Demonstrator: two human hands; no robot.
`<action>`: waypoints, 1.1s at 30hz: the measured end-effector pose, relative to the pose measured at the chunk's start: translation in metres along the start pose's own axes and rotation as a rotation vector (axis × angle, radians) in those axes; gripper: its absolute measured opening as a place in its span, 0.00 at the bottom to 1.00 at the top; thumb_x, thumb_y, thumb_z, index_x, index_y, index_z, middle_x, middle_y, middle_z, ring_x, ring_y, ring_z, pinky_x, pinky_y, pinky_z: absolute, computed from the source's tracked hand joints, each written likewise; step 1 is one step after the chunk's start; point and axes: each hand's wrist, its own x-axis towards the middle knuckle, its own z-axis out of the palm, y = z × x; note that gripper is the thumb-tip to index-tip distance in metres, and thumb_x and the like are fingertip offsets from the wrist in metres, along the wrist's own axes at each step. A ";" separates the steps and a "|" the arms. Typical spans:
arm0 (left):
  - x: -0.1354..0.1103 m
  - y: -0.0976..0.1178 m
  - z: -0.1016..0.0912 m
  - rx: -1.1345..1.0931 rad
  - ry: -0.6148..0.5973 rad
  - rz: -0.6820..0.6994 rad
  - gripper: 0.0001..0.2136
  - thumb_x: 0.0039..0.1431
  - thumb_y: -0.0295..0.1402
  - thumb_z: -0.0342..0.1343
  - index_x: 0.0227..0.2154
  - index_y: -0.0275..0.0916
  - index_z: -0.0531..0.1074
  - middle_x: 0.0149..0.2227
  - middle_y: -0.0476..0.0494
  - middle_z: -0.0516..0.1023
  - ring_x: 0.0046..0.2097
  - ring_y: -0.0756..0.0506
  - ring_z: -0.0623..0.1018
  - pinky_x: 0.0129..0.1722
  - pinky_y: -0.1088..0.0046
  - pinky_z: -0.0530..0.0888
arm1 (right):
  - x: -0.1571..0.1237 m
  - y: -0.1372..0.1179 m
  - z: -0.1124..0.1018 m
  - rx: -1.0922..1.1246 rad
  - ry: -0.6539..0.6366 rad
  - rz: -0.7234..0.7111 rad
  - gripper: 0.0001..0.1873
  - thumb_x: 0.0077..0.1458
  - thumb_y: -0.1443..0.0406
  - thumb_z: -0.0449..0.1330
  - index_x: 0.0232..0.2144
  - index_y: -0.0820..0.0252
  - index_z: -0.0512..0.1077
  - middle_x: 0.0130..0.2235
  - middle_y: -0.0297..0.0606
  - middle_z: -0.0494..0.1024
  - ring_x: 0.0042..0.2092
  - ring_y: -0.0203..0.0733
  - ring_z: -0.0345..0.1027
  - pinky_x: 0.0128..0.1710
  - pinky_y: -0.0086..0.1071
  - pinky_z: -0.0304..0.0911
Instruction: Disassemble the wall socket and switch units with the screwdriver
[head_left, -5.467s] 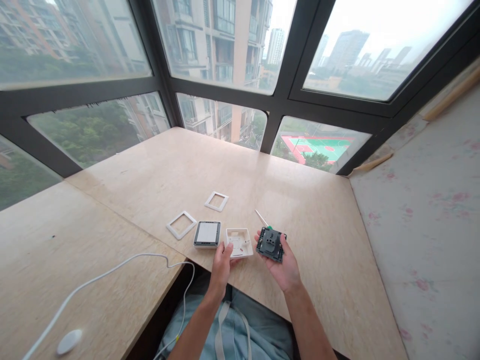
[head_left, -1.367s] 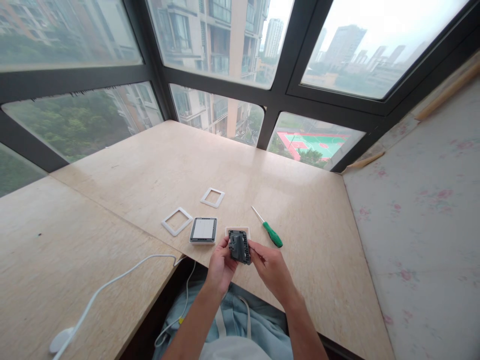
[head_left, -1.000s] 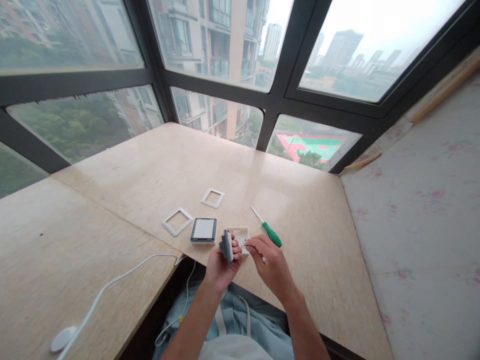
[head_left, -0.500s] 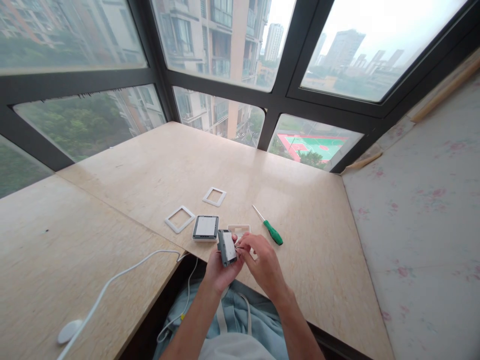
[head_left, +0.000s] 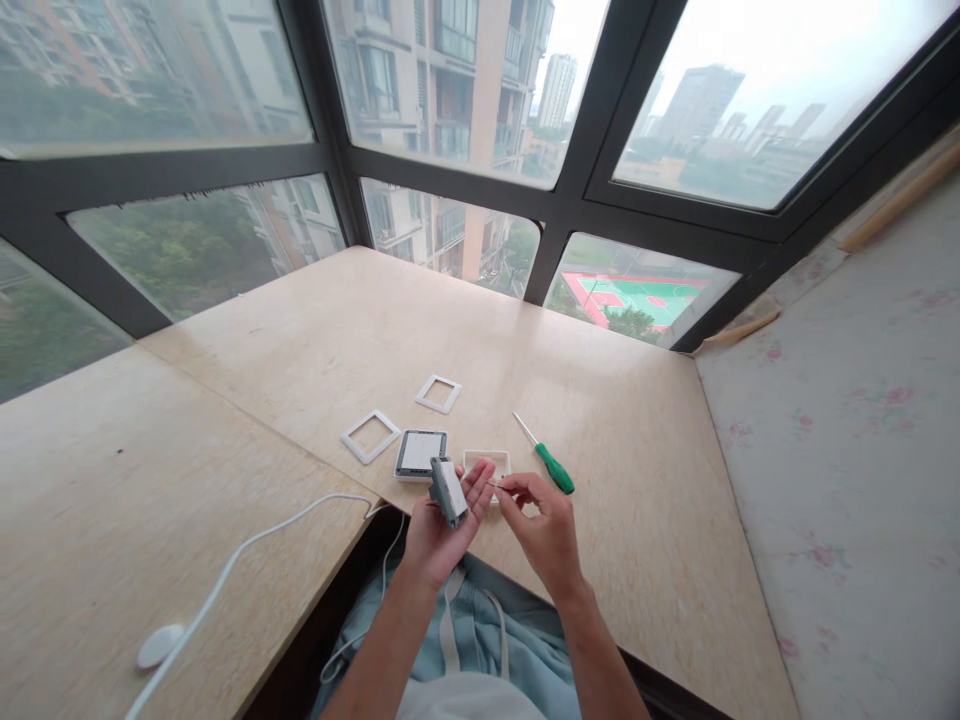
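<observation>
My left hand (head_left: 435, 530) grips a grey switch module (head_left: 448, 491), held on edge above the table's near edge. My right hand (head_left: 541, 525) is just to its right, thumb and forefinger pinched on a thin small part (head_left: 496, 486) too small to name. Behind my hands a white back box (head_left: 487, 465) lies open side up. To its left sits a second switch (head_left: 421, 454) with a white face.
A green-handled screwdriver (head_left: 549, 460) lies right of the back box. Two white square frames (head_left: 370, 436) (head_left: 438, 393) lie farther back on the wooden table (head_left: 315, 340). A white cable (head_left: 255, 540) with a puck (head_left: 157, 646) crosses the left table. Windows surround the far side.
The switch module went from my right hand into my left and was turned on edge. My right hand let go of it and now pinches a thin small part beside it.
</observation>
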 end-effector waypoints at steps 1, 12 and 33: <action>-0.002 0.004 0.000 0.014 0.030 0.038 0.18 0.65 0.22 0.38 0.31 0.25 0.74 0.49 0.27 0.73 0.53 0.33 0.74 0.46 0.55 0.75 | 0.001 0.003 -0.001 0.061 0.019 0.071 0.06 0.55 0.64 0.62 0.33 0.63 0.74 0.33 0.38 0.76 0.33 0.34 0.69 0.32 0.27 0.66; -0.010 0.069 0.004 0.290 0.151 0.769 0.02 0.64 0.25 0.50 0.37 0.32 0.66 0.35 0.42 0.76 0.32 0.48 0.77 0.27 0.71 0.76 | 0.037 0.025 0.023 0.481 0.032 0.556 0.27 0.41 0.54 0.70 0.37 0.71 0.75 0.31 0.45 0.76 0.32 0.38 0.69 0.28 0.29 0.63; 0.073 0.154 -0.015 1.584 0.308 2.066 0.15 0.65 0.22 0.46 0.49 0.34 0.74 0.49 0.40 0.76 0.56 0.45 0.72 0.60 0.63 0.64 | 0.140 0.041 0.138 0.194 -0.410 0.455 0.18 0.41 0.62 0.61 0.34 0.70 0.76 0.29 0.41 0.76 0.32 0.39 0.71 0.33 0.31 0.68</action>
